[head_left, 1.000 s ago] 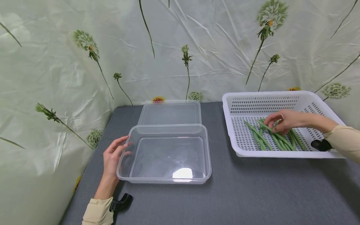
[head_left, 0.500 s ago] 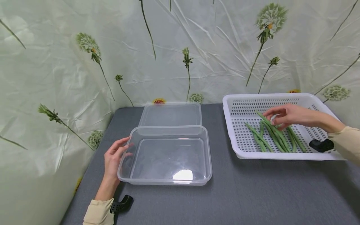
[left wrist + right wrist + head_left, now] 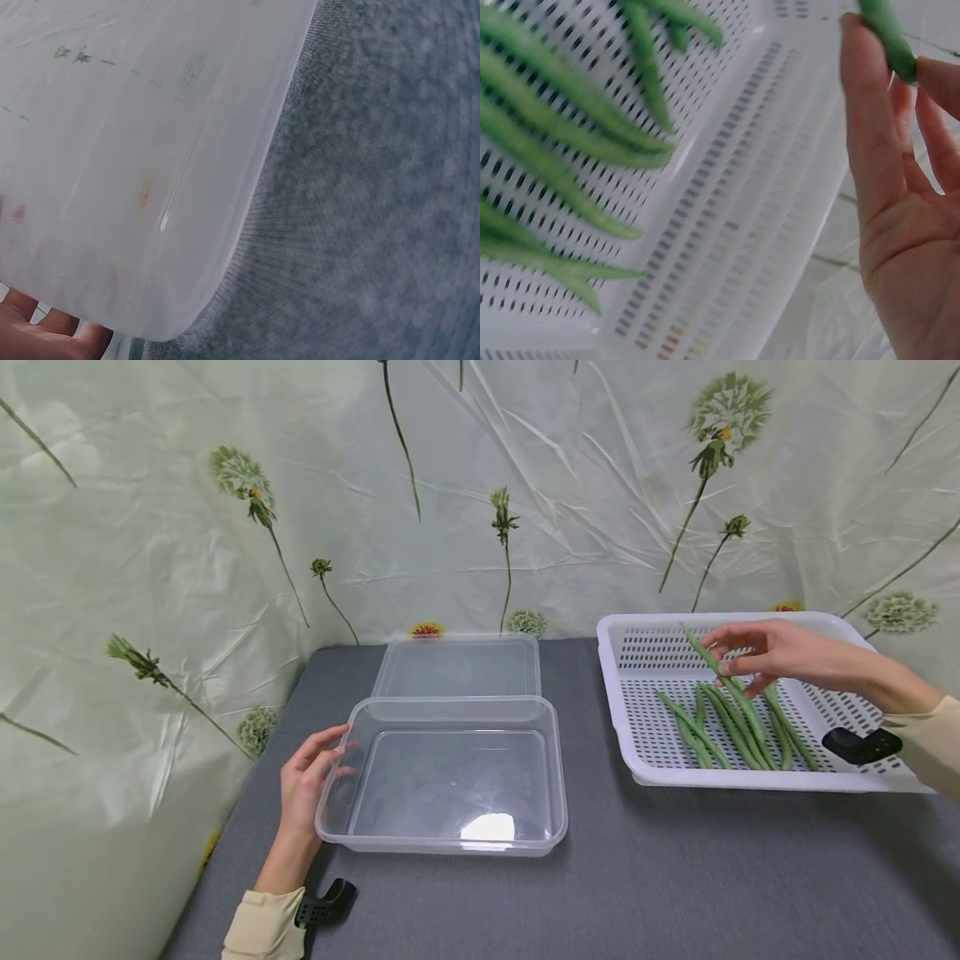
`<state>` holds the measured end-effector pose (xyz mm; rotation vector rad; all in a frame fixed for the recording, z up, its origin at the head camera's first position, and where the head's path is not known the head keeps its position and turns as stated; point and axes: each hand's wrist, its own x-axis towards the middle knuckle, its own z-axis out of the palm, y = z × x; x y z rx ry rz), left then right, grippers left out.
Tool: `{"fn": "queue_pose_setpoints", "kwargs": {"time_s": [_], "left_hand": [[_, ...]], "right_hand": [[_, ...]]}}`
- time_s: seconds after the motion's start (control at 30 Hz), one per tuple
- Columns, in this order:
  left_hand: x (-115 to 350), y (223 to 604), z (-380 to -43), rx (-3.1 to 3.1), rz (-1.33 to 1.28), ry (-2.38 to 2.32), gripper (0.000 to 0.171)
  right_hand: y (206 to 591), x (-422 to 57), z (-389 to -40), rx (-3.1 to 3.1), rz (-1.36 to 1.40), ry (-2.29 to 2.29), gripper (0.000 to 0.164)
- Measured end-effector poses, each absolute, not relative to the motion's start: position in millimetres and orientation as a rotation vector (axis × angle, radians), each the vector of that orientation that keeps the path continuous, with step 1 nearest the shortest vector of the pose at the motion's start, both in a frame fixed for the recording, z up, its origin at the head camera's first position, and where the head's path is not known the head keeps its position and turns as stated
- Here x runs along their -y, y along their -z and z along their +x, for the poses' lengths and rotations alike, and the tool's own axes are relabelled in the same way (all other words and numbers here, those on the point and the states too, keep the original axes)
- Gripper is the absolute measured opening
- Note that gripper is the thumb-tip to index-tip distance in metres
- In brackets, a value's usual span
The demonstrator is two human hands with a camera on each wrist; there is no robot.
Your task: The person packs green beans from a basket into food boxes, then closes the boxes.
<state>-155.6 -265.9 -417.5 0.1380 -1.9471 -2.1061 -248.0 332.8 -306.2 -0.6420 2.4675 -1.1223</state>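
Observation:
My right hand point(image 3: 810, 658) is raised over the white perforated basket point(image 3: 637, 772). It pinches one green bean point(image 3: 705, 652) between thumb and fingertips. In the right wrist view the end of this bean point(image 3: 890, 37) shows between the finger and thumb. Several more green beans point(image 3: 731, 727) lie on the basket floor below. At the left, my left hand point(image 3: 302, 789) rests its extended fingers against the outer left wall of a clear plastic container point(image 3: 442, 842). Some fingertips show through that wall. Nothing lies inside the container. The left wrist view shows the container's side wall point(image 3: 187, 187) close up.
A flat translucent lid point(image 3: 461, 665) lies behind the container, against the back of the table. Grey cloth point(image 3: 600, 877) covers the table. A curtain point(image 3: 442, 485) with a dandelion print hangs behind and to the left. Black wrist straps point(image 3: 326, 903) are on both arms.
The right hand has risen from the pile, lifting one green bean away from the others. The left hand stays at the container, which has not moved on the table.

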Motion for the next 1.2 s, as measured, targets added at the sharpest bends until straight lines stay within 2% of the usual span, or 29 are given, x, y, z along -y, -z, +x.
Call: {"fn": "queue_pose_setpoints", "kwargs": {"time_s": [0.3, 0.77, 0.97, 1.2], "left_hand": [[266.9, 420.0, -154.9, 1.967, 0.143, 2.097, 0.028], [267.3, 417.2, -156.2, 2.003, 0.130, 2.059, 0.028], [268.2, 415.1, -155.9, 1.997, 0.120, 2.067, 0.028], [268.3, 416.0, -156.2, 1.996, 0.123, 2.062, 0.028]], "right_hand": [[294.2, -301.1, -239.5, -2.532, -0.673, 1.142, 0.042], [290.1, -234.7, -216.9, -2.523, -0.651, 1.489, 0.041], [291.2, -206.9, -201.7, -2.535, -0.673, 1.656, 0.042], [304.2, -173.6, -176.6, -2.519, -0.549, 1.820, 0.042]]}}
